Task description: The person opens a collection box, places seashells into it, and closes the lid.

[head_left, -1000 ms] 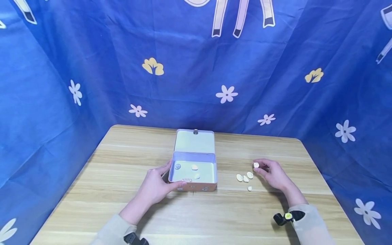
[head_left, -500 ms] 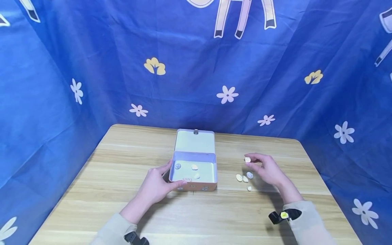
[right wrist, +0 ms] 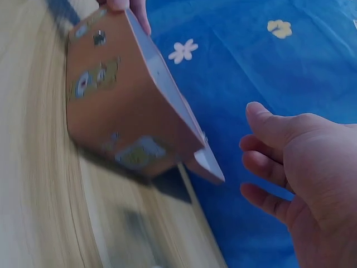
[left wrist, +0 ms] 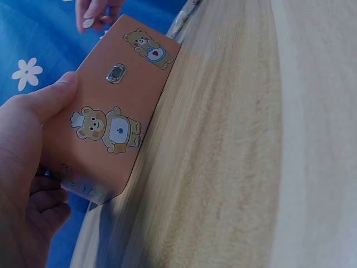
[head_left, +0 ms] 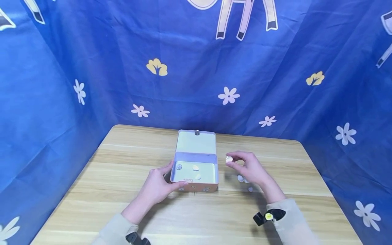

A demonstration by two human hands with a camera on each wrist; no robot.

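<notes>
An orange tin box [head_left: 200, 188] with bear pictures stands on the table, its lid [head_left: 196, 143] raised toward the back. My left hand [head_left: 157, 187] grips its front left corner, thumb against the front wall. Inside the box lie a grey round piece [head_left: 179, 167], pale shells [head_left: 195, 168] and something reddish by the front wall. My right hand [head_left: 249, 166], just right of the box and above the table, pinches a small white shell [head_left: 229, 159] between thumb and fingers. In the right wrist view that shell is hidden behind my hand [right wrist: 318, 167].
Several white shells [head_left: 240, 178] lie on the wooden table [head_left: 199, 217] below my right hand, which partly covers them. A blue patterned cloth [head_left: 190, 75] hangs behind the table and on both sides.
My right hand has moved left toward the box, carrying the white shell from above the loose shells. The left hand and the box have stayed in place.
</notes>
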